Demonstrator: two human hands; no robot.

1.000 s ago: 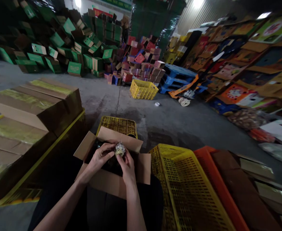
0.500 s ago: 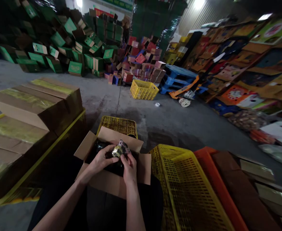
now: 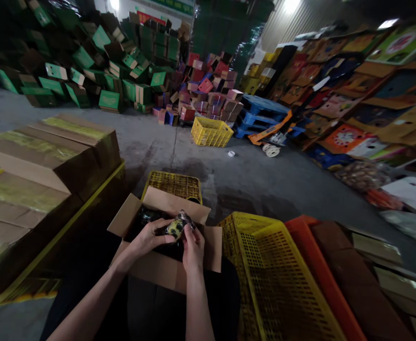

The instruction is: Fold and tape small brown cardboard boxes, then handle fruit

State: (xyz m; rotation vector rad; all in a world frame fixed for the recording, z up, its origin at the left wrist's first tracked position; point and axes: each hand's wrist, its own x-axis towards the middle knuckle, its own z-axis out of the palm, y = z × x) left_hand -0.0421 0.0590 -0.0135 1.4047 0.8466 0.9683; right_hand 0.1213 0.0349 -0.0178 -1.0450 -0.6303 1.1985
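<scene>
Above an open cardboard box [image 3: 160, 271], a small shiny packet [image 3: 176, 228] of clear wrap with yellowish and dark patches is held between both hands. My left hand [image 3: 151, 238] pinches its left side with thumb and fingers. On the other side, my right hand [image 3: 193, 246] grips the wrap's crumpled upper right end. What the packet contains cannot be made out. Dark, glossy wrapped items [image 3: 149, 215] lie inside the box, partly hidden by the hands. The box's flaps are folded outward.
At my right stand a yellow plastic crate [image 3: 252, 265] and an orange crate [image 3: 305, 225] holding brown cartons. Taped cardboard boxes [image 3: 51, 151] fill the left side. Ahead are another yellow crate [image 3: 211, 132], blue pallets [image 3: 264, 113], an orange pallet jack [image 3: 271, 130] and heaped green boxes [image 3: 110, 100].
The packet has turned in my hands and shows more of its yellowish part. My right hand has shifted slightly to the right, gripping the wrap's end.
</scene>
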